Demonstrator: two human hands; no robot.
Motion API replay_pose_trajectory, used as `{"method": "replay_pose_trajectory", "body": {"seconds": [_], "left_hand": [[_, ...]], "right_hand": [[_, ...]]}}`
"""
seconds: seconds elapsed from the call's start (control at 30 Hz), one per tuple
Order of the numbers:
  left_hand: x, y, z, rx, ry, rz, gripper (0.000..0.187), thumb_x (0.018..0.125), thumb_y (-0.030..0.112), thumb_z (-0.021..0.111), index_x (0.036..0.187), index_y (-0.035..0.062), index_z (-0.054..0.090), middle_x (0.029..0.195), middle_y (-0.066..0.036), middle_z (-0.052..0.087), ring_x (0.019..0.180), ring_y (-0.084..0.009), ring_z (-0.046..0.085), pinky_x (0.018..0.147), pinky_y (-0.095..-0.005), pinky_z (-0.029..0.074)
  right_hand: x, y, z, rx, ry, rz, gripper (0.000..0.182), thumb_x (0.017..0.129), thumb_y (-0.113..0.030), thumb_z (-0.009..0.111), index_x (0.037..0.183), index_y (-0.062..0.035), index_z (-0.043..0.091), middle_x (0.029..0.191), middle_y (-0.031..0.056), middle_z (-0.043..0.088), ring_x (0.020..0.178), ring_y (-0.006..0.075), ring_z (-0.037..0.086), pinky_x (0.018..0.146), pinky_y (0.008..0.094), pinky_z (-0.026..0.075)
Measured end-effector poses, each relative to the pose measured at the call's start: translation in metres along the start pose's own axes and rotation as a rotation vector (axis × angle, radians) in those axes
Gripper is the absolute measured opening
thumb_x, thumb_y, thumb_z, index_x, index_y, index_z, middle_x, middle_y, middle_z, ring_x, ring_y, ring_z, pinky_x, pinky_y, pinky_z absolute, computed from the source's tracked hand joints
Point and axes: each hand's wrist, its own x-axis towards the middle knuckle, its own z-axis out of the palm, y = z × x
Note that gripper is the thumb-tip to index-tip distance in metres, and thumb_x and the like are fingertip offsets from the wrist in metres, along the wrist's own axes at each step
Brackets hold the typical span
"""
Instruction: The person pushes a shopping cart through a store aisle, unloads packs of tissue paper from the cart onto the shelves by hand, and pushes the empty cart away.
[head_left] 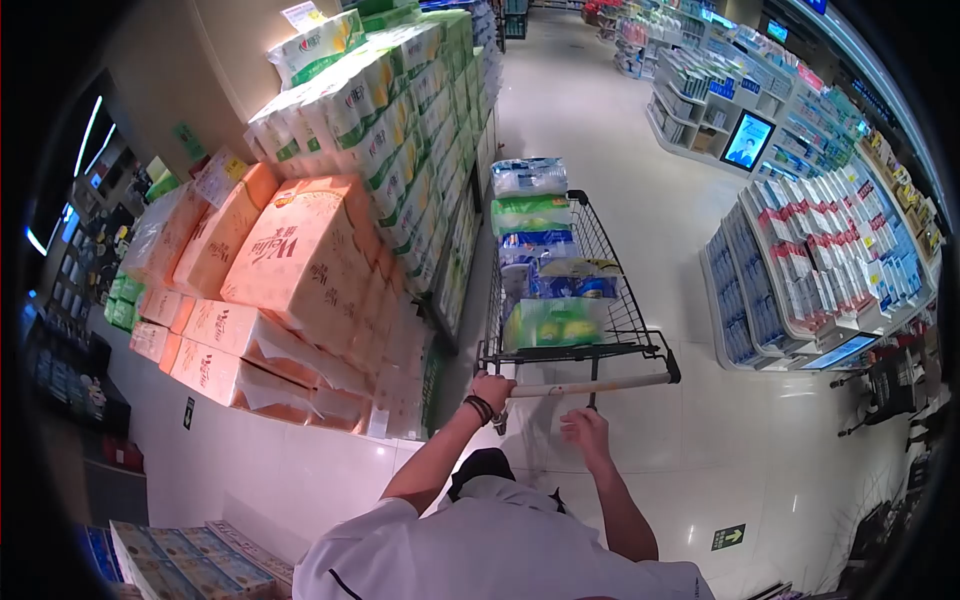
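A black wire shopping cart (pixel 630 290) stands in front of me, its pale handlebar (pixel 590 386) running across the near end. My left hand (pixel 493 392), with dark bands on the wrist, is wrapped round the bar's left end. Below the bar, apart from it, my right hand (pixel 585 432) hangs with its fingers loosely spread and nothing in them. Several plastic-wrapped packs lie in a row in the cart. The nearest is a green pack (pixel 558 324); beyond it come blue packs (pixel 540 246), another green pack (pixel 530 213) and a blue-and-white pack (pixel 528 177).
Close on the left rise stacks of orange packs (pixel 300 240) and green-and-white packs (pixel 390 130). A display stand (pixel 800 260) of boxed goods is at the right, with shelves (pixel 720 90) farther back. The tiled aisle (pixel 570 80) runs ahead. A floor arrow sign (pixel 728 537) lies lower right.
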Motion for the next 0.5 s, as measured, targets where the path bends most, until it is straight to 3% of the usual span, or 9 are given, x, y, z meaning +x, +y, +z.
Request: {"method": "replay_pose_trajectory", "body": {"seconds": [0.1, 0.13, 0.17, 0.27, 0.37, 0.5], "left_hand": [[0.029, -0.01, -0.023, 0.044, 0.107, -0.135, 0.022, 0.079, 0.034, 0.068, 0.096, 0.0212, 0.075, 0.081, -0.007, 0.073, 0.081, -0.0269, 0.072, 0.087, -0.0439, 0.049], [0.039, -0.017, -0.023, -0.022, 0.211, -0.152, 0.021, 0.077, 0.037, 0.066, 0.081, 0.0179, 0.075, 0.073, -0.009, 0.072, 0.073, -0.0291, 0.071, 0.084, -0.044, 0.049], [0.054, -0.024, -0.025, -0.006, 0.226, -0.153, 0.022, 0.077, 0.037, 0.066, 0.079, 0.0181, 0.075, 0.073, -0.009, 0.072, 0.073, -0.0294, 0.071, 0.083, -0.044, 0.049], [0.085, -0.052, -0.043, 0.047, 0.206, -0.189, 0.022, 0.077, 0.037, 0.065, 0.075, 0.019, 0.077, 0.074, -0.01, 0.073, 0.074, -0.03, 0.072, 0.079, -0.0436, 0.052], [0.116, -0.07, -0.062, 0.07, 0.194, -0.227, 0.022, 0.076, 0.037, 0.065, 0.076, 0.0191, 0.078, 0.076, -0.01, 0.074, 0.076, -0.0295, 0.073, 0.08, -0.0428, 0.053], [0.157, -0.099, -0.08, 0.062, 0.194, -0.222, 0.019, 0.073, 0.032, 0.065, 0.077, 0.0185, 0.078, 0.079, -0.01, 0.075, 0.079, -0.0295, 0.073, 0.081, -0.0429, 0.054]], "right_hand": [[0.032, -0.042, -0.026, -0.33, 0.195, -0.262, 0.018, 0.099, -0.015, 0.063, 0.109, -0.0001, 0.067, 0.102, 0.0137, 0.073, 0.09, 0.0218, 0.072, 0.076, 0.0356, 0.06], [0.046, -0.054, -0.032, -0.425, 0.276, -0.389, 0.016, 0.097, -0.012, 0.063, 0.108, -0.0005, 0.066, 0.101, 0.0128, 0.072, 0.093, 0.0237, 0.071, 0.079, 0.0368, 0.059], [0.061, -0.067, -0.038, -0.516, 0.357, -0.523, 0.016, 0.094, -0.009, 0.064, 0.107, -0.0009, 0.066, 0.101, 0.012, 0.071, 0.096, 0.0256, 0.07, 0.082, 0.0379, 0.058], [0.108, -0.103, -0.055, -0.75, 0.428, -0.737, 0.026, 0.089, -0.005, 0.065, 0.115, -0.0015, 0.064, 0.115, 0.0161, 0.067, 0.119, 0.0342, 0.06, 0.102, 0.0453, 0.05], [0.155, -0.132, -0.065, -0.871, 0.449, -0.888, 0.035, 0.086, -0.001, 0.066, 0.121, -0.0034, 0.062, 0.13, 0.0204, 0.06, 0.133, 0.04, 0.048, 0.114, 0.0495, 0.039], [0.223, -0.155, -0.076, -1.285, 0.427, -0.899, 0.049, 0.09, -0.011, 0.063, 0.138, -0.0051, 0.058, 0.138, 0.0272, 0.054, 0.142, 0.0434, 0.041, 0.121, 0.0592, 0.028]]}}
